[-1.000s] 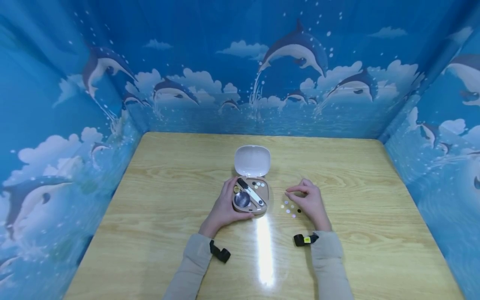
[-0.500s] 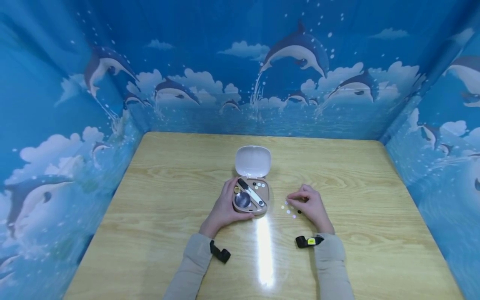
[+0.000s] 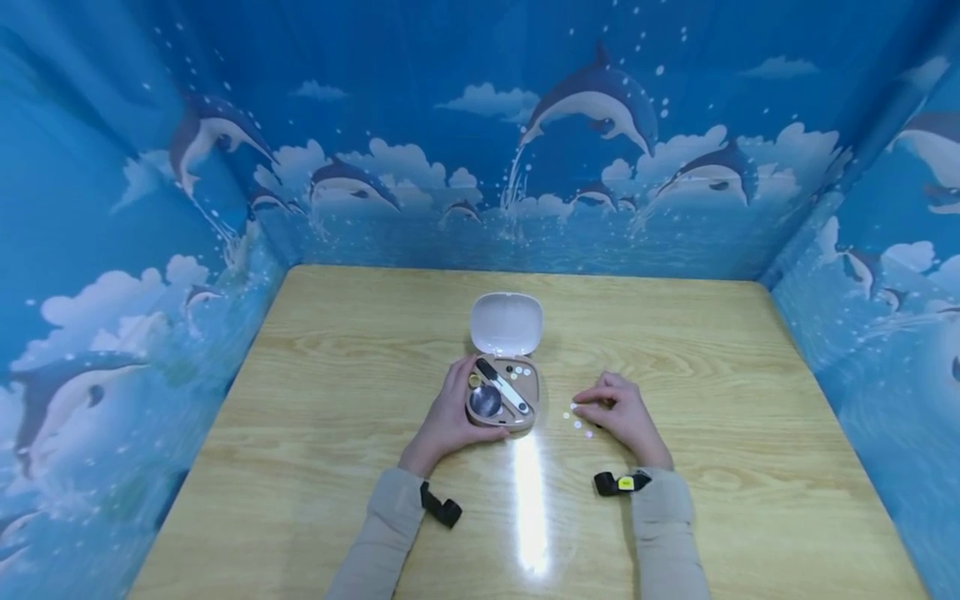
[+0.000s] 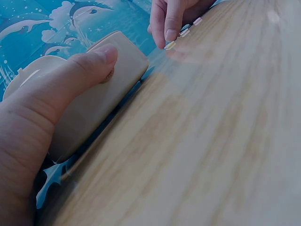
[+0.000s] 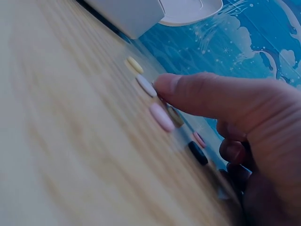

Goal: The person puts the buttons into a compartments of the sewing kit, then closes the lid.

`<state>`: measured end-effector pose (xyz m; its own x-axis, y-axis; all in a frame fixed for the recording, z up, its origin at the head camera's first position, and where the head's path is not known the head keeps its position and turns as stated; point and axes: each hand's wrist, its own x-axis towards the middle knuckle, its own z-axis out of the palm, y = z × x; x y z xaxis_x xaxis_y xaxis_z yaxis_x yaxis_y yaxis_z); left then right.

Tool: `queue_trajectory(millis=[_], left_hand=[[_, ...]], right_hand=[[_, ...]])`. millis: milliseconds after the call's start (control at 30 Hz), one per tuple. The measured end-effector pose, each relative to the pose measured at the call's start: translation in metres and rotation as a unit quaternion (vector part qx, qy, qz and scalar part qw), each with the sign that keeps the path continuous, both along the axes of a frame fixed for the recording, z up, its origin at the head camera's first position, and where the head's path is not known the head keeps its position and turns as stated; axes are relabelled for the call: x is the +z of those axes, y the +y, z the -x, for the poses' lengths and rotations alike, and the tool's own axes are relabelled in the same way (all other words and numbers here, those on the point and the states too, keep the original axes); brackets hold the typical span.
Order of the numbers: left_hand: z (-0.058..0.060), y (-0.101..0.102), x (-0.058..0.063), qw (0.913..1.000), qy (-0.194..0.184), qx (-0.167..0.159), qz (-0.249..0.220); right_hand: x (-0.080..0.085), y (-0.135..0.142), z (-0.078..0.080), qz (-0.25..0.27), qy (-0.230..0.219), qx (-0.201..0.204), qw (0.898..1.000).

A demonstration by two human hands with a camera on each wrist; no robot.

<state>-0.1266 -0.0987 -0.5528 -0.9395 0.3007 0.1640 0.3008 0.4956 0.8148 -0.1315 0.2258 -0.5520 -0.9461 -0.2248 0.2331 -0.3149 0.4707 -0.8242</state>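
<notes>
My left hand (image 3: pixel 448 417) holds a small beige case (image 3: pixel 529 392) by its left side, with the thumb along its front wall. The white lid (image 3: pixel 506 323) stands open at the back. Inside are a slim white tool with a black end (image 3: pixel 510 392), a dark round disc (image 3: pixel 485 400), a small gold-coloured piece (image 3: pixel 474 380) and several buttons (image 3: pixel 519 370). On the table to the right, my right hand (image 3: pixel 621 414) pinches at a pale button (image 3: pixel 574 406) with thumb and forefinger. Its other fingers are curled, partly hidden in the right wrist view.
More loose buttons lie by the right fingertips: a yellow button (image 5: pixel 135 65), a pink button (image 5: pixel 162 117) and a black button (image 5: pixel 198 153). The wood-grain table (image 3: pixel 360 350) is bordered by a blue dolphin-print curtain (image 3: pixel 420 217) at the back and sides.
My right hand has come down and slightly right, its thumb and forefinger closing at the pale button. The left hand and the case have stayed in place.
</notes>
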Motion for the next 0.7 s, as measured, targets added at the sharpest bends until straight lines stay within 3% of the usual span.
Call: queue_trajectory(millis=[67, 133, 300, 367, 700], left_hand=[[0.000, 0.000, 0.000, 1.0000, -0.001, 0.001, 0.001], [0.000, 0.000, 0.001, 1.0000, -0.004, 0.002, 0.002], [0.000, 0.001, 0.002, 0.9999, -0.007, 0.003, 0.009], [0.000, 0.001, 0.002, 0.9999, -0.007, 0.004, 0.010], [0.000, 0.001, 0.000, 0.9999, -0.005, 0.006, 0.007]], right_hand=[[-0.001, -0.001, 0.000, 0.005, 0.007, -0.001, 1.000], [0.009, -0.006, -0.003, 0.006, 0.009, -0.003, 1.000], [0.008, -0.007, -0.002, 0.001, 0.026, -0.004, 1.000], [-0.002, -0.004, 0.001, 0.000, 0.035, -0.006, 0.999], [-0.001, -0.006, 0.000, -0.007, 0.038, -0.021, 0.999]])
